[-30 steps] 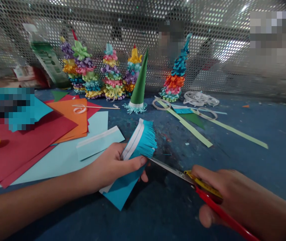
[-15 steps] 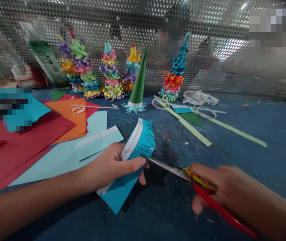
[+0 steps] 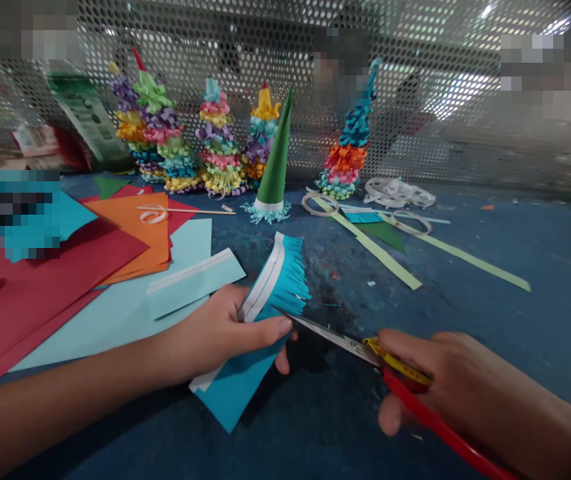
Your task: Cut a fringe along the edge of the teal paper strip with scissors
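Note:
A blue paper strip (image 3: pixel 245 390) is pinched in my left hand (image 3: pixel 235 327), thumb on top and fingers underneath. White tape runs along its left edge, and the far part of its right edge is cut into fine fringe. My right hand (image 3: pixel 430 373) is closed around the red and yellow handles of a pair of scissors (image 3: pixel 338 339). The blade tips touch the strip at the end of the fringe, just beyond my left thumb. Beyond the strip stands a green paper cone (image 3: pixel 276 167) with light-blue fringe round its base.
Several fringed paper cones (image 3: pixel 220 150) line the back by a perforated metal panel (image 3: pixel 285 40). On the left lie red paper sheets (image 3: pixel 65 293), orange sheets (image 3: pixel 140 230) and a light-blue taped strip (image 3: pixel 198 283). Tape rings (image 3: pixel 320 204) and pale green strips (image 3: pixel 390 260) lie right.
Both hands hold nearly the same pose. The scissors have shifted slightly left, with the tips still at the strip's edge. The whole view has moved a little.

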{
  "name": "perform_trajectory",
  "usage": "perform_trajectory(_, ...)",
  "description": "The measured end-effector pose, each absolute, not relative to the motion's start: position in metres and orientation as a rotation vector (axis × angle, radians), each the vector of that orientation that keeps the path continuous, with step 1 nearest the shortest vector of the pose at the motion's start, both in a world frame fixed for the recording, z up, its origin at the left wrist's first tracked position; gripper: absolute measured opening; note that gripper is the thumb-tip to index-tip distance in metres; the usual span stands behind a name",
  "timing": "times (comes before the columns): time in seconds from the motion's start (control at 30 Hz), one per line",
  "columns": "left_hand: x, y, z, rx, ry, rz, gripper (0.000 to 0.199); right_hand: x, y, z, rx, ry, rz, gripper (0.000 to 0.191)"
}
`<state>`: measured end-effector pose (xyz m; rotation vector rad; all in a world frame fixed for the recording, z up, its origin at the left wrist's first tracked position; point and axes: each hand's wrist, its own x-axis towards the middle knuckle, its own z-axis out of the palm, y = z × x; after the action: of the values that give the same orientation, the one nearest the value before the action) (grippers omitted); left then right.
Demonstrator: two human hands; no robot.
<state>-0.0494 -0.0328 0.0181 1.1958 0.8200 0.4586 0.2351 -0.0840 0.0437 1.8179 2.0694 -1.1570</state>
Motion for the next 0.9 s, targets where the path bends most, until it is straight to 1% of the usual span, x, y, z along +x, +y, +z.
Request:
perform_trajectory(0.07,-0.050,-0.033,0.020,1.176,0.824,0.447,0.009,0.238,-0.084,0.042,1.817,2.076,-1.208,0.011)
perform_trajectory(0.2,-0.050,-0.034,0.021,1.179,0.825,0.450,0.008,0.235,-0.085,0.041,1.800,2.096,-1.199,0.014)
perform_trajectory(0.37,-0.051,-0.033,0.019,1.197,0.811,0.449,0.010,0.228,-0.087,0.046,1.811,2.056,-1.026,0.021)
perform_trajectory(0.53,-0.052,-0.032,0.018,1.244,0.778,0.428,0.020,0.228,-0.087,0.049,1.811,2.036,-1.022,0.021)
perform_trajectory(0.67,-0.052,-0.032,0.017,1.248,0.779,0.422,0.019,0.228,-0.087,0.048,1.799,2.083,-1.033,0.019)
perform_trajectory(0.8,-0.053,-0.032,0.015,1.292,0.716,0.398,0.030,0.229,-0.089,0.047,1.769,2.092,-1.082,0.019)
perform_trajectory(0.9,-0.054,-0.031,0.015,1.313,0.700,0.399,0.031,0.231,-0.090,0.045,1.778,2.075,-1.113,0.015)
